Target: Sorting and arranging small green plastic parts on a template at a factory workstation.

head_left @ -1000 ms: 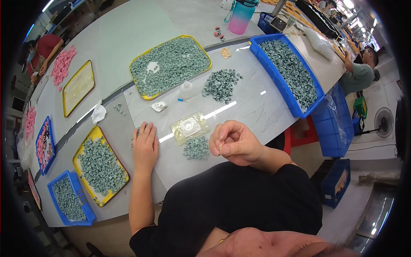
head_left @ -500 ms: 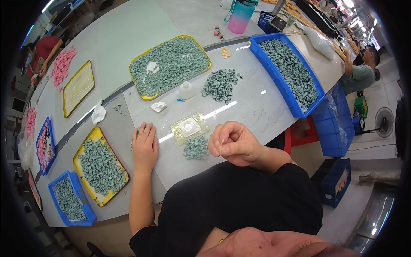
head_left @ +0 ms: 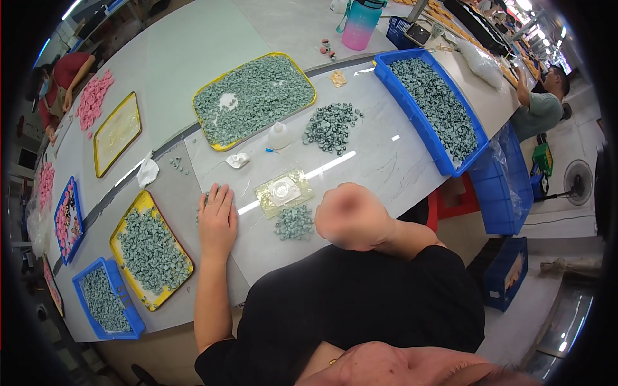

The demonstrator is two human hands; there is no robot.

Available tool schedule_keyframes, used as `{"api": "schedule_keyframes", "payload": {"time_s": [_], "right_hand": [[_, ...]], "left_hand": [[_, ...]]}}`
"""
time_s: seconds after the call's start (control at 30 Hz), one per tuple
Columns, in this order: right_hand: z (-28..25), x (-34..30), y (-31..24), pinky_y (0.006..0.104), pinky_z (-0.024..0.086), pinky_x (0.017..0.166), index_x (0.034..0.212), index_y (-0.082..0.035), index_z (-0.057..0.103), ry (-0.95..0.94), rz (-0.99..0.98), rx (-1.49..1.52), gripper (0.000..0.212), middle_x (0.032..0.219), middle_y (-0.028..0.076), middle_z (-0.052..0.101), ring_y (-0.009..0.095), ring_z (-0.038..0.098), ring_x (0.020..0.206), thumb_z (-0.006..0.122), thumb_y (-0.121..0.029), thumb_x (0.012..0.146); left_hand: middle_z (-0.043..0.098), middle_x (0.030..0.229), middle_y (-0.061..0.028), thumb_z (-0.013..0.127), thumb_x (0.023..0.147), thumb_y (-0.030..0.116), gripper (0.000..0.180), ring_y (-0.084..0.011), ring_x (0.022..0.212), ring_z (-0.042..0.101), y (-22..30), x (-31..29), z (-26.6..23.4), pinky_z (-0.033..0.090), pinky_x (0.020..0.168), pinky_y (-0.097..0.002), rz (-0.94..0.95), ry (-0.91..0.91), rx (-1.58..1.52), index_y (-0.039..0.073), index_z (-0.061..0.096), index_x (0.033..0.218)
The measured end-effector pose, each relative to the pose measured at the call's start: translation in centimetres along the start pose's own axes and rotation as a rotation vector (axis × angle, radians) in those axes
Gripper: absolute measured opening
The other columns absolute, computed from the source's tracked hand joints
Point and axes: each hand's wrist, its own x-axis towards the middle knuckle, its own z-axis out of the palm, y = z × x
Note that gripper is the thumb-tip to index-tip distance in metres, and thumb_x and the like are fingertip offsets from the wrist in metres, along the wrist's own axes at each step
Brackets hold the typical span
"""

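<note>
My left hand (head_left: 217, 215) lies flat on the table, palm down, with its fingers stretched out. A few small green pieces show at the edge of its fingertips. Raised in front of my chest, my right hand (head_left: 353, 217) is smeared, so its fingers and anything in them cannot be made out. Beside it sits a small pile of pale green pieces (head_left: 294, 223). Just behind that pile lies a clear yellowish pad (head_left: 267, 199) bearing a round white dish (head_left: 283, 191). A larger heap of dark-topped green pieces (head_left: 330, 128) is farther back.
A white squeeze bottle (head_left: 278, 136) and crumpled tissue (head_left: 237, 161) lie mid-table. Yellow-rimmed trays (head_left: 315, 96) (head_left: 190, 273) and blue bins (head_left: 458, 172) (head_left: 136, 326) hold green pieces. A drink bottle (head_left: 357, 29) stands at the back. Other people work at far left and right.
My right hand stays in nearly the same place but is now blurred; before, its thumb and forefinger were pinched together. My left hand has not moved. The person at far left shifted slightly.
</note>
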Motion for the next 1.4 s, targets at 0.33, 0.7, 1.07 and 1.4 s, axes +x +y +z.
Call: {"api": "schedule_keyframes", "payload": {"time_s": [0.33,0.7,1.07,1.4], "right_hand": [[-1.3,0.0,-0.1,0.0243,0.041,0.051,0.093,-0.01,0.055,-0.279,0.029,0.253,0.02,0.075,0.001,0.054,0.013,0.055,0.064,0.068,-0.012,0.078],[-1.6,-0.2,0.0,0.0233,0.041,0.05,0.094,-0.009,0.056,-0.303,0.121,0.328,0.019,0.075,0.001,0.053,0.012,0.054,0.06,0.067,-0.015,0.079],[-0.4,0.4,1.6,0.0229,0.032,0.048,0.086,-0.008,0.053,-0.225,0.421,0.427,0.016,0.066,-0.001,0.045,0.008,0.039,0.052,0.046,-0.019,0.094],[-1.3,1.0,4.5,0.0226,0.024,0.042,0.063,-0.017,0.036,-0.465,0.749,0.81,0.039,0.049,-0.005,0.032,0.007,0.028,0.039,0.023,-0.028,0.097]], "left_hand": [[0.055,0.119,-0.0112,0.054,0.08,0.003,0.031,-0.0287,0.119,0.045,0.5,0.1,0.2,0.031,0.101,-0.045,0.001,0.0,-0.009,0.001,0.058,0.11],[0.056,0.117,-0.011,0.058,0.077,0.001,0.03,-0.0289,0.118,0.046,1.5,0.3,-0.2,0.031,0.101,-0.0469,0.073,0.037,0.108,0.001,0.059,0.107],[0.06,0.091,-0.0129,0.062,0.074,-0.004,0.02,-0.0266,0.082,0.058,1.6,-0.1,-1.6,0.047,0.072,-0.0349,0.044,0.24,-0.012,0.0,0.062,0.094],[0.06,0.082,-0.0063,0.06,0.082,-0.001,0.015,-0.0112,0.072,0.055,10.4,1.2,-9.8,0.042,0.062,-0.0217,-0.161,-0.131,-1.033,-0.001,0.065,0.096]]}}
